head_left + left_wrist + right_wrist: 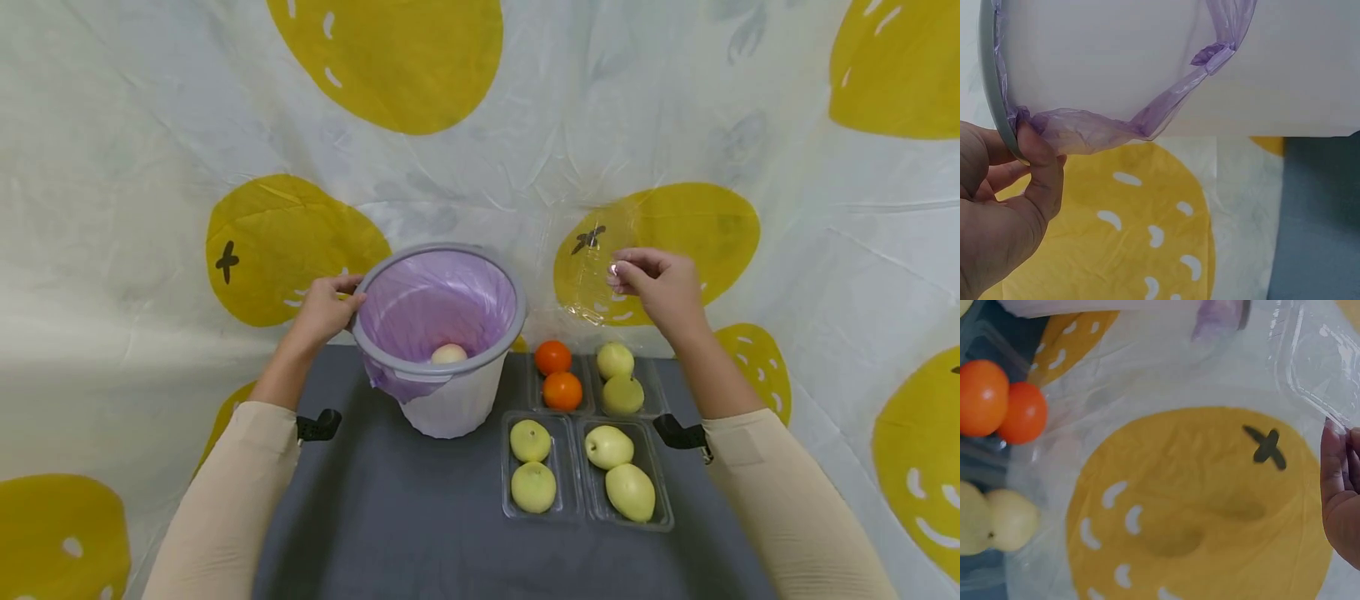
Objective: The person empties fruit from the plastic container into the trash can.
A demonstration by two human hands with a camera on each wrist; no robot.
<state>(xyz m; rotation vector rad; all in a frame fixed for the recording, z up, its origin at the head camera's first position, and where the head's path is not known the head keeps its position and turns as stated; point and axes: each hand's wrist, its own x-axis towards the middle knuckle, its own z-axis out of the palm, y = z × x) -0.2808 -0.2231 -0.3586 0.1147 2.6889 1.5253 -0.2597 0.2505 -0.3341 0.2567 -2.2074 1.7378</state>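
Note:
My left hand [327, 308] grips the grey rim [517, 321] of a white bin lined with a purple plastic bag [390, 308]. In the left wrist view, the thumb and fingers [1041, 169] pinch that rim and the gathered bag edge. A pale round fruit [448, 353] lies inside the bin. To the right of the bin, my right hand [660, 287] pinches the edge of a clear plastic tray or lid [1322, 362] in the air. This clear piece is hard to make out against the patterned cloth in the head view.
Clear plastic trays [572, 508] stand on the dark table [405, 517], right of the bin. Two orange-red round fruits [562, 391] are at the back, with several yellow-green fruits [630, 492] beside and in front. A patterned cloth [480, 167] hangs behind.

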